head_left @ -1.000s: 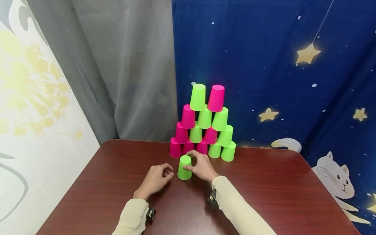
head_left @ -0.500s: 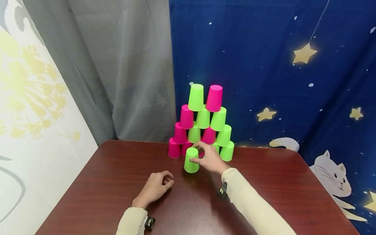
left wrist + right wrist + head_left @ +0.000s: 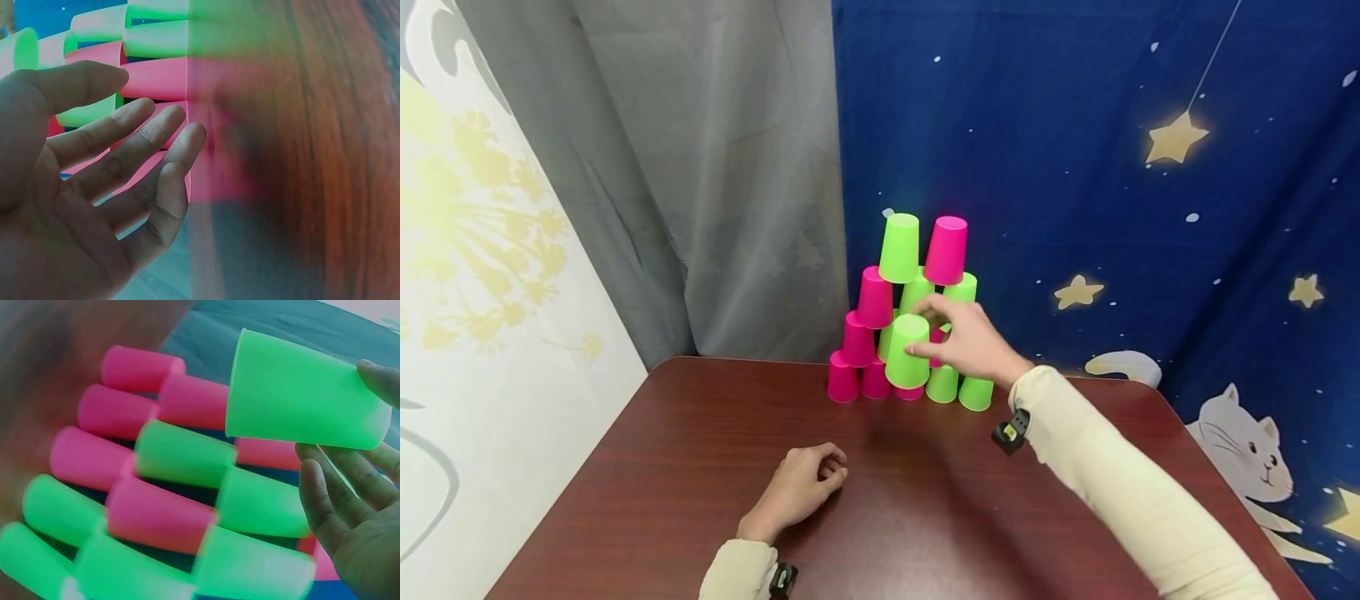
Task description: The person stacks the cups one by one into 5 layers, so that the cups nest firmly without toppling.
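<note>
My right hand (image 3: 973, 342) pinches an upside-down green cup (image 3: 907, 354) between thumb and fingers, held up off the table in front of a cup pyramid. In the right wrist view the held green cup (image 3: 300, 394) overlaps the stacked cups. The pyramid is of upside-down pink and green cups in rows, with a green cup (image 3: 899, 248) and a pink cup (image 3: 947, 250) side by side on top. My left hand (image 3: 797, 490) rests on the table in front of the stack, fingers loosely bent; the left wrist view shows its palm (image 3: 81, 212) with nothing in it.
The pyramid stands near the far edge of the dark red-brown table (image 3: 700, 467). Behind it hang a grey curtain (image 3: 760, 208) and a blue curtain (image 3: 1037, 150) with stars and a cat. A patterned white panel (image 3: 490, 292) lies to the left.
My right hand has lifted the green cup from the table, moving it up, rightward and toward the pyramid. My left hand has shifted slightly nearer in the view; the stack looks the same.
</note>
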`<state>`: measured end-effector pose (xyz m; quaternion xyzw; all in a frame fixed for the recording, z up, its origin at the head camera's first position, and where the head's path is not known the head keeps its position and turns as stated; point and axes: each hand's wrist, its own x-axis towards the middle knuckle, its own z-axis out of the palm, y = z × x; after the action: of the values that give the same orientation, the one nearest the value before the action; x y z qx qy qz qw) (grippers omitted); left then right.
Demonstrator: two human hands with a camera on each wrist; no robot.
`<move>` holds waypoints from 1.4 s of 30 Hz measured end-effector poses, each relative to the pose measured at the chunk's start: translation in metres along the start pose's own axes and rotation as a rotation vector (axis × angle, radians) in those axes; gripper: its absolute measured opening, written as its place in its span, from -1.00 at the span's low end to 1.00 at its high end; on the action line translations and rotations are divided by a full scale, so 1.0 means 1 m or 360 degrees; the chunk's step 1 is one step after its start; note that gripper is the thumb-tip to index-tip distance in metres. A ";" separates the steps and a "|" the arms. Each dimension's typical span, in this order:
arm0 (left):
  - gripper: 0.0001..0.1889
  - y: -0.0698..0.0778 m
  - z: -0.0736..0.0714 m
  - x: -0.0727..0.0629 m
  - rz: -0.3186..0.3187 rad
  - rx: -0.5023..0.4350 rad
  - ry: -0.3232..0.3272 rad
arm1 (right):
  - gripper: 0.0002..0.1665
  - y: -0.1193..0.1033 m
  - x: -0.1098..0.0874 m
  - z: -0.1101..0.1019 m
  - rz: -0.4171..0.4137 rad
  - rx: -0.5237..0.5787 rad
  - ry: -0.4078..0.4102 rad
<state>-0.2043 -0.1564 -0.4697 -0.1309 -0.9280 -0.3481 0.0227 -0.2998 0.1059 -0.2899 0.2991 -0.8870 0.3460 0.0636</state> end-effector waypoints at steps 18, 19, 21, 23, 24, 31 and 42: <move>-0.89 0.001 0.002 -0.002 -0.0007 -0.0026 0.0013 | -0.46 -0.053 0.044 -0.092 -0.0123 -0.0233 0.0019; -0.90 0.001 0.002 -0.003 -0.0008 -0.0027 0.0014 | -0.46 -0.054 0.047 -0.095 -0.0117 -0.0236 0.0017; -0.90 0.001 0.003 -0.003 -0.0004 -0.0028 0.0014 | -0.46 -0.058 0.051 -0.101 -0.0105 -0.0236 0.0019; -0.91 0.001 0.003 -0.003 0.0001 -0.0034 0.0010 | -0.46 -0.062 0.055 -0.107 -0.0088 -0.0232 0.0025; -0.91 0.001 0.004 -0.004 0.0001 -0.0039 0.0009 | -0.46 -0.064 0.058 -0.110 -0.0079 -0.0227 0.0031; -0.89 0.002 0.005 -0.004 0.0035 -0.0093 -0.0016 | -0.39 -0.075 0.074 -0.131 0.0043 -0.0262 0.0111; -0.87 0.004 0.003 -0.004 0.0041 -0.0112 -0.0071 | -0.31 -0.067 0.104 -0.140 0.0289 -0.0308 0.0263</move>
<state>-0.1997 -0.1525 -0.4704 -0.1513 -0.9138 -0.3770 0.0019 -0.3591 0.1070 -0.1128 0.1807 -0.9314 0.2865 0.1332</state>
